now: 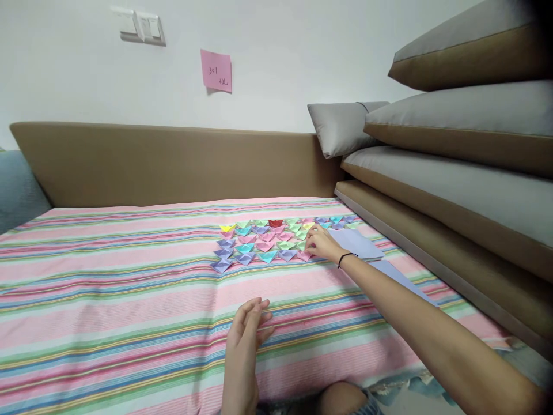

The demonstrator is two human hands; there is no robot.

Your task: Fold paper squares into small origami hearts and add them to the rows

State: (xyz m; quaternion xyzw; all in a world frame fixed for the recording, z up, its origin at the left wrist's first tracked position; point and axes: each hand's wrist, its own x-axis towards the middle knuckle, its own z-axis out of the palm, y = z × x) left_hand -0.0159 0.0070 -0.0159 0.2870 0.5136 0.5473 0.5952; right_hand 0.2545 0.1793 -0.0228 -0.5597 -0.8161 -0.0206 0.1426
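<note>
Several small folded paper shapes [268,239] in pink, blue, green, purple, yellow and red lie in rows on the striped sheet [129,288]. My right hand [322,243] reaches out to the right end of the rows, fingers curled and touching the papers there; what they pinch is too small to make out. A black band circles that wrist. My left hand [246,337] hovers near me over the sheet with its fingers loosely stretched, holding nothing.
Flat pale lilac paper sheets [360,245] lie right of the rows. Stacked grey and tan cushions [466,144] fill the right side. A tan padded ledge [173,167] runs along the wall, which bears a pink note [216,70] and switches [142,27].
</note>
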